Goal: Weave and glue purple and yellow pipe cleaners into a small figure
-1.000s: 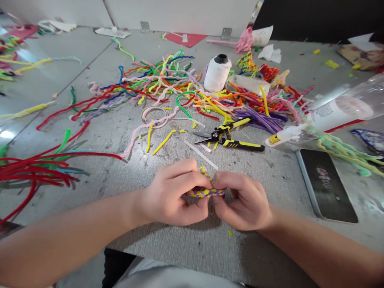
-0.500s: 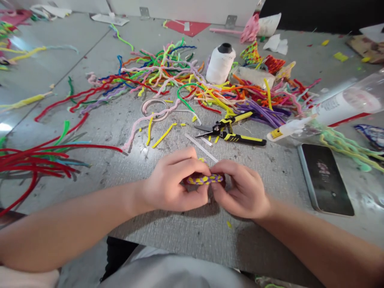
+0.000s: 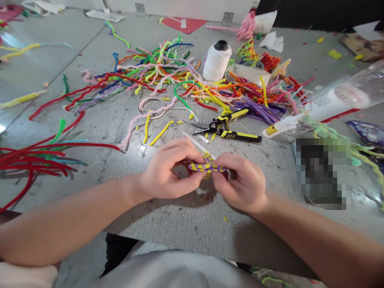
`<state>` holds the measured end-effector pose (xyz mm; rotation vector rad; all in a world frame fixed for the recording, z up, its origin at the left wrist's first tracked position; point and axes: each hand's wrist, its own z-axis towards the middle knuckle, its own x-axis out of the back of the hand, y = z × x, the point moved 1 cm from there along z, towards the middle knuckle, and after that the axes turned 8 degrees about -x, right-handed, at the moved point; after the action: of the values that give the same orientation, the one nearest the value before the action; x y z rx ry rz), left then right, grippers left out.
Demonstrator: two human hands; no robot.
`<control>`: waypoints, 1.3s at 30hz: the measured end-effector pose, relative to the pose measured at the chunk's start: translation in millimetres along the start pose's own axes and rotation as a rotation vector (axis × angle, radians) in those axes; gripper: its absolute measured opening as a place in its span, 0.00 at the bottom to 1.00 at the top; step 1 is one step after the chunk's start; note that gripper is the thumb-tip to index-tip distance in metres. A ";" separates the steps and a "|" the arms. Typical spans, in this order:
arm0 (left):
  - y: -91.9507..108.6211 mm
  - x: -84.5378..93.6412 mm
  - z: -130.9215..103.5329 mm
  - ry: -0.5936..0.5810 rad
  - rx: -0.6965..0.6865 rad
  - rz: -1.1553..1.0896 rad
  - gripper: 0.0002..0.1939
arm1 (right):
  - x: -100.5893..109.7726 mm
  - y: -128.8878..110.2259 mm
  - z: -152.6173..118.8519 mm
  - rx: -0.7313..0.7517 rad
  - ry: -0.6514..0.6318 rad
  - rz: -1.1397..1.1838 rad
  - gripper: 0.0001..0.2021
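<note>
A small purple and yellow woven pipe-cleaner piece [image 3: 207, 167] is held between both hands above the grey table. My left hand [image 3: 175, 170] pinches its left part between thumb and fingers. On the other side, my right hand [image 3: 241, 182] grips the right end with thumb and forefinger. Parts of the piece stick out above and below the fingers; the rest is covered by them. Just beyond the hands lie a white strip [image 3: 196, 142] and black and yellow pruning snips [image 3: 226, 128] with their blades apart.
Coloured pipe cleaners [image 3: 162, 68] are heaped across the back, around a white thread spool [image 3: 217, 60]. Red pipe cleaners [image 3: 30, 158] lie at left. A clear bottle [image 3: 345, 98] leans in at right, above a pixelated patch. A roll of tape [image 3: 153, 107] lies beyond the left hand.
Both hands have risen slightly in view. The left fingers have loosened and shifted, so more of the woven piece shows, with yellow parts above and below. The view has shifted a little.
</note>
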<state>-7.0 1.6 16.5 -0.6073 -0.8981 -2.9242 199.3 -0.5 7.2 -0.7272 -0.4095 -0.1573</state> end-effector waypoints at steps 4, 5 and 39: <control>0.4 2.1 1.8 -0.012 0.009 -0.003 0.07 | 0.5 -2.4 -2.9 -0.089 -0.019 -0.005 0.13; 1.0 2.4 2.1 -0.015 0.014 -0.003 0.06 | 0.7 -2.7 -3.3 -0.098 -0.025 -0.002 0.12; -4.1 1.8 -0.9 -0.051 0.008 -0.005 0.07 | 0.9 -3.0 -1.6 -0.084 -0.051 -0.010 0.08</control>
<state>-9.5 4.7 14.3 -0.6830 -0.9165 -2.9206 199.8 -3.8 8.4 -0.8127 -0.4574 -0.1669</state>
